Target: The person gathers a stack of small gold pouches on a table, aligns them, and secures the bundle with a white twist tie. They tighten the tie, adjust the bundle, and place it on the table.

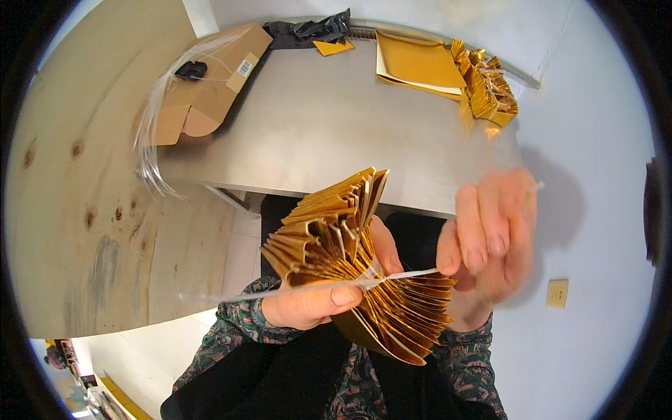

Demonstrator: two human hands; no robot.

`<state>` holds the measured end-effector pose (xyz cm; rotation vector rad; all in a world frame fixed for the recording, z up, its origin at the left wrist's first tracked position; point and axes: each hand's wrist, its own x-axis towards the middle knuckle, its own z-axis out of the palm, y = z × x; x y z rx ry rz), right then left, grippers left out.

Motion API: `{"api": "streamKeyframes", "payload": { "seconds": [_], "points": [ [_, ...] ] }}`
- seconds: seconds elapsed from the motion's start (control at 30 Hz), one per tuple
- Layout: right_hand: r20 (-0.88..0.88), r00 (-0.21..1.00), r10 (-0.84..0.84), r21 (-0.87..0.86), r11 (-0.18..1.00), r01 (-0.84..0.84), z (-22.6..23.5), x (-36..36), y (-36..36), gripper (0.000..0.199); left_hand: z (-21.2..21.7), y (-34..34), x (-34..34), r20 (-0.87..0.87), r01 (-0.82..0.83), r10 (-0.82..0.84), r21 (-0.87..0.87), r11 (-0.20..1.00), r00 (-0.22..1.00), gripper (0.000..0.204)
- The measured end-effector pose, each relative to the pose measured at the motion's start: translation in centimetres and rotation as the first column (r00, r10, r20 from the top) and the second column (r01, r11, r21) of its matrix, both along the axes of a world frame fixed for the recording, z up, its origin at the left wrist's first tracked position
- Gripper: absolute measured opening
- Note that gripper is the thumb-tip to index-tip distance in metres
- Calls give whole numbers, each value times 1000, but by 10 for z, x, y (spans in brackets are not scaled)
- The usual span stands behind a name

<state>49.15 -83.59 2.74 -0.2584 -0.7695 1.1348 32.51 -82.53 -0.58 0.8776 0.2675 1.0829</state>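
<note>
A thick bundle of gold pleated paper [402, 311] is pinched at its middle, its folds fanning out to both sides. My left hand [315, 304] grips that middle, thumb in front and fingers behind. Around the waist of the bundle runs a white ribbon-like tie [413, 273], which crosses near my left thumb. One end trails left over that thumb; the other stretches right to my right hand [493, 234]. My right fingers are closed on this end, and the hand is slightly blurred. A short tip of white shows beyond them.
A metal table [308, 119] lies ahead. On it are a cardboard box [224, 84] with white strands [150, 133] draped over it, a black plastic bag [308, 31], gold sheets [420, 59] and more pleated gold bundles [490, 87]. A wooden board [91, 175] stands left, a wall [595, 175] right.
</note>
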Motion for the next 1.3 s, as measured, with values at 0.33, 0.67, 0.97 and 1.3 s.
{"api": "streamKeyframes", "payload": {
  "seconds": [0.33,0.67,0.97,1.3],
  "points": [
    [181,983,-21,373,927,-49,13,-23,-33,24,24,-4,-33,-91,-64,64,-2,998,994,49],
    [473,880,43,466,835,-291,25,-17,-55,11,29,-16,-45,-260,-37,62,101,994,964,56],
    [613,790,-3,472,803,-364,44,-21,-62,8,33,-19,-48,-266,-38,69,121,992,961,60],
    [378,909,-175,526,849,-56,31,-9,-73,12,26,-23,-38,-338,-139,224,258,956,914,59]
  ]
}}
